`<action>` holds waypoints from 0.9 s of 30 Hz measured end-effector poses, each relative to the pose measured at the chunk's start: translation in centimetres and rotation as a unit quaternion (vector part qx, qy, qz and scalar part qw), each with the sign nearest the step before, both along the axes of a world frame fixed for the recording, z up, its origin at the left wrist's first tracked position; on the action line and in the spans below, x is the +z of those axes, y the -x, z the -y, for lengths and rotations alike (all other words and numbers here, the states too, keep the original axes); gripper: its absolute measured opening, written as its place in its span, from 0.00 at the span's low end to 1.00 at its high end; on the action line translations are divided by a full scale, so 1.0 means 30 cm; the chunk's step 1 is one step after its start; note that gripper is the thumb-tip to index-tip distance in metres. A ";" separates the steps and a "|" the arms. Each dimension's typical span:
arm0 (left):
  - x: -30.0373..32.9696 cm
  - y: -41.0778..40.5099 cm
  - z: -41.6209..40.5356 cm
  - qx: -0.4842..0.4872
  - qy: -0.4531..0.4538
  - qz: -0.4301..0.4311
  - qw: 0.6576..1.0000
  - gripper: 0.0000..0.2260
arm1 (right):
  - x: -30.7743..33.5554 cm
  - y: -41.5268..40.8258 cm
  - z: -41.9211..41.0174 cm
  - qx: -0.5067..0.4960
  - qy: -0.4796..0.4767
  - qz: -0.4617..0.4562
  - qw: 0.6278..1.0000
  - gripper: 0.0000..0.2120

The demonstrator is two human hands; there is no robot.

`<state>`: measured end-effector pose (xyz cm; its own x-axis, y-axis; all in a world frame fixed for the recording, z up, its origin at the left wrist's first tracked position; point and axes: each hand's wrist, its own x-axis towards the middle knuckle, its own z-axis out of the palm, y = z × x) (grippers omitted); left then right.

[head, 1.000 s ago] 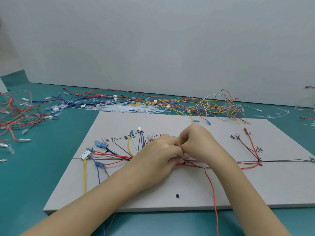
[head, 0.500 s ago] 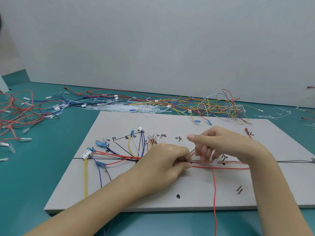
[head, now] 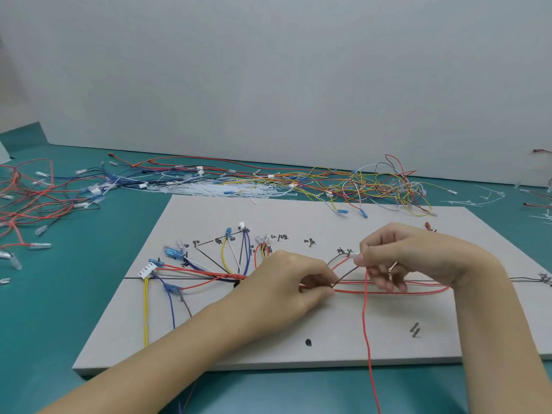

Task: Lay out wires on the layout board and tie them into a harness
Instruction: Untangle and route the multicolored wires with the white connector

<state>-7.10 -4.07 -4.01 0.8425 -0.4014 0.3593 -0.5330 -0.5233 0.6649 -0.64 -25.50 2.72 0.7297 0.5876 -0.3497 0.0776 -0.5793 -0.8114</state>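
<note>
**A:** Where the long red wire (head: 368,339) runs off the near edge of the layout board (head: 268,351), why is it left trailing like that?

**B:** I'd say it is slack not yet routed. It rises across the board to the trunk line, where both hands are working.

**A:** What is the left hand (head: 286,286) doing?

**B:** Its thumb and forefinger are pinched tight on the wire bundle (head: 418,289) along the drawn trunk, at the point where a dark wire branches up. Holding there probably keeps the laid wires from sliding while the other hand works.

**A:** And the right hand (head: 409,255)?

**B:** Just right of the left, raised a little off the board. Its fingertips pinch a small clear terminal (head: 355,254) beside a handwritten mark, with the lower fingers curled over the red wires. My guess is that it is seating that branch end at its labelled spot.

**A:** Further out?

**B:** To the left, blue, yellow, white and red branches fan from the trunk to their marks, with a white connector (head: 147,269) at the left end. They look already placed; I can't make out any ties on them.

**A:** Beyond the board?

**B:** Loose spare wires (head: 373,186) and a heap of white cable ties (head: 227,189) lie on the green table (head: 59,309), near the wall, presumably within reach for tying.
</note>
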 end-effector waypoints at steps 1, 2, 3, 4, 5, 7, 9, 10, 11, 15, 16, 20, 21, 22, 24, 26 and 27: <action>-0.001 0.002 0.002 -0.007 -0.002 -0.005 1.000 0.08 | -0.002 -0.005 0.001 -0.023 0.000 0.008 1.000 0.19; -0.002 0.006 0.004 -0.014 -0.010 -0.005 1.000 0.10 | -0.003 -0.008 0.003 -0.044 0.000 0.014 0.999 0.19; -0.003 0.009 0.007 -0.020 -0.024 -0.002 1.000 0.12 | -0.004 -0.012 0.004 -0.063 -0.002 0.019 0.998 0.19; -0.004 0.011 0.010 -0.025 -0.039 0.001 0.999 0.14 | -0.006 -0.015 0.003 -0.079 -0.003 0.023 0.997 0.18; -0.004 0.012 0.012 -0.030 -0.051 -0.001 0.998 0.15 | -0.008 -0.019 0.002 -0.093 -0.005 0.026 0.995 0.18; -0.004 0.013 0.014 -0.033 -0.056 -0.012 0.998 0.16 | -0.013 -0.026 -0.006 -0.121 -0.012 0.032 0.992 0.17; -0.003 0.015 0.015 -0.029 -0.066 -0.014 0.997 0.15 | -0.021 -0.035 -0.016 -0.153 -0.025 0.031 0.987 0.15; -0.004 0.017 0.018 -0.027 -0.078 -0.011 0.997 0.15 | -0.026 -0.039 -0.021 -0.168 -0.034 0.028 0.985 0.13; -0.006 0.019 0.021 -0.026 -0.089 -0.008 0.996 0.15 | -0.030 -0.041 -0.028 -0.181 -0.042 0.025 0.982 0.12; -0.010 0.022 0.025 -0.023 -0.106 -0.008 0.994 0.16 | -0.040 -0.044 -0.065 -0.208 -0.091 0.009 0.974 0.10; -0.009 0.020 0.024 -0.017 -0.104 -0.007 0.994 0.16 | -0.040 -0.045 -0.075 -0.214 -0.104 0.006 0.971 0.11; -0.001 0.010 0.022 0.005 -0.144 0.011 0.990 0.17 | -0.043 -0.040 -0.114 -0.253 -0.151 0.000 0.956 0.11; 0.001 0.010 0.022 0.005 -0.153 0.022 0.988 0.17 | -0.045 -0.038 -0.124 -0.265 -0.165 -0.006 0.950 0.12; 0.003 0.009 0.021 0.003 -0.160 0.037 0.986 0.17 | -0.048 -0.036 -0.133 -0.277 -0.178 -0.011 0.944 0.12; 0.003 0.005 0.016 0.002 -0.167 0.063 0.984 0.17 | -0.055 -0.036 -0.148 -0.292 -0.199 -0.013 0.935 0.13; -0.002 0.000 0.014 0.006 -0.167 0.071 0.983 0.17 | -0.060 -0.039 -0.160 -0.301 -0.216 -0.012 0.929 0.14; -0.006 -0.003 0.014 0.008 -0.167 0.071 0.983 0.17 | -0.061 -0.040 -0.164 -0.305 -0.221 -0.012 0.926 0.14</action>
